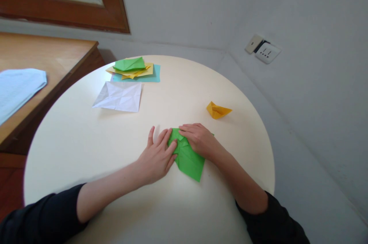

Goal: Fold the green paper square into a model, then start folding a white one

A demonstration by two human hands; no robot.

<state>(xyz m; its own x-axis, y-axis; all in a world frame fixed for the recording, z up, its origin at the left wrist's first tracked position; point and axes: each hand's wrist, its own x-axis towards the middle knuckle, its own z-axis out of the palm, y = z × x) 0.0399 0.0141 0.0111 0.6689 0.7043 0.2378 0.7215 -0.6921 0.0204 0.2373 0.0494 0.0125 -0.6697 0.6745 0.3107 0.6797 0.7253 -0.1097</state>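
A sheet of green origami paper (191,161), partly folded and creased, lies on the table in front of me. My left hand (159,154) holds its left edge, with the fingertips on the folds and the little finger lifted apart. Across the upper right part of the sheet lies my right hand (199,138), fingers together and pressing on the paper, hiding that part. The lower corner points towards me and is uncovered. A small folded orange paper boat (218,110) stands beyond my right hand, touched by neither hand.
An unfolded, creased white paper (119,96) lies at the far left of the round table (71,140). Behind it is a pile of green, yellow and blue papers (130,68). A wooden desk (57,48) with a light blue cloth (20,87) stands left. A wall socket (267,52) is at right.
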